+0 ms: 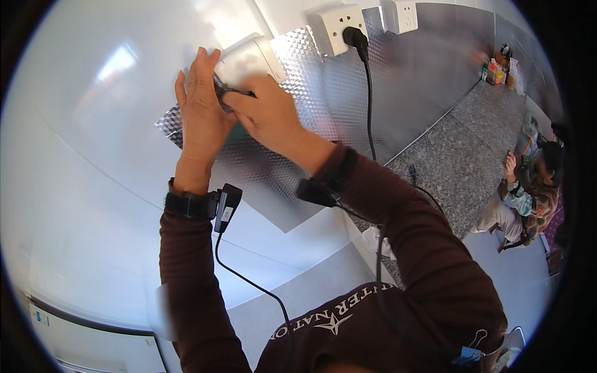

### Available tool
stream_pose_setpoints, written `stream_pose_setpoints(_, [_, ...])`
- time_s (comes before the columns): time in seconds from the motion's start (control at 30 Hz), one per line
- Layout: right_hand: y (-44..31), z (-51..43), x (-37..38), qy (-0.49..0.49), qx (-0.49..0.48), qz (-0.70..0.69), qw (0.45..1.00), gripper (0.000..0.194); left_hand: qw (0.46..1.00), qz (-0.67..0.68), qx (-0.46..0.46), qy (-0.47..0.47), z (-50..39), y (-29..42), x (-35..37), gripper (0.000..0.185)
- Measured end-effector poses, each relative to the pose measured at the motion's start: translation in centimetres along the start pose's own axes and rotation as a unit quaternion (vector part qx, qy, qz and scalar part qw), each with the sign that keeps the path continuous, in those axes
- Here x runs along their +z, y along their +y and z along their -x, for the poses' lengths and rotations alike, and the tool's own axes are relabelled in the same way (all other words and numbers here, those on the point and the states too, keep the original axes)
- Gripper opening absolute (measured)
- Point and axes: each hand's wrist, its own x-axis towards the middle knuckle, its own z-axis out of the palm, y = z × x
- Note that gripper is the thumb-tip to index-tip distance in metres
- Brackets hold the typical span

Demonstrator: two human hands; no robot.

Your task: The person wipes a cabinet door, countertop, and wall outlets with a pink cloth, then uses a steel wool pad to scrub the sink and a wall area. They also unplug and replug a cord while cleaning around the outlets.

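Note:
Silver patterned foil sheet [270,205] covers part of the wall below and around a white wall box [247,58], perhaps a switch or socket. Its crumpled edge [223,88], dark in places, shows between my hands just below the box. My left hand [201,100] lies upright with fingers stretched and spread along the left side of the box, its thumb side against the foil. With bent fingers, my right hand [270,114] pinches the foil edge at the box's lower side. Blur hides its fingertips.
A black plug [357,37] sits in a wall socket [329,30], its cord hanging down. Another socket [406,16] is further right. On the granite countertop [466,144] lie a loose plug [412,171] and, at the far end, several packages [496,74]. A person [536,196] sits beyond.

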Motion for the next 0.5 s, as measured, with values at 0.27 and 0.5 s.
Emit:
stream_pose_setpoints(0.27, [-0.4, -1.9, -1.1, -0.052, 0.001, 0.019, 0.998, 0.016, 0.995, 0.012, -0.093, 0.033, 1.6, 0.3, -0.5, 0.109])
stream_pose_setpoints(0.5, [-0.1, -2.1, -0.5, -0.037, -0.013, 0.014, 0.999, 0.020, 0.991, 0.035, -0.113, 0.061, 2.5, 1.6, 0.8, 0.111])
